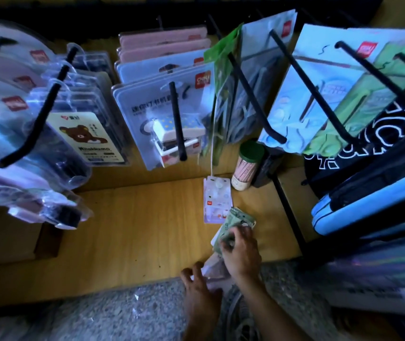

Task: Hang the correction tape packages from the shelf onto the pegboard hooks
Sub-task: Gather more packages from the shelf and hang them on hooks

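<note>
Our right hand (239,252) grips a green printed blister package (231,227) on the yellow wooden shelf (135,225); our left hand (199,284), just beside it, pinches a pale package (212,265).

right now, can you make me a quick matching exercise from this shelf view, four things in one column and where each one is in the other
Things
1. green package
2. white package
3. green-lidded jar
4. stapler pack

Places
A. lying flat on the wooden shelf, untouched
B. hanging on a black hook
C. under the fingers of the right hand
D. standing upright at the back of the shelf

Pairs: 1-C, 2-A, 3-D, 4-B
</note>
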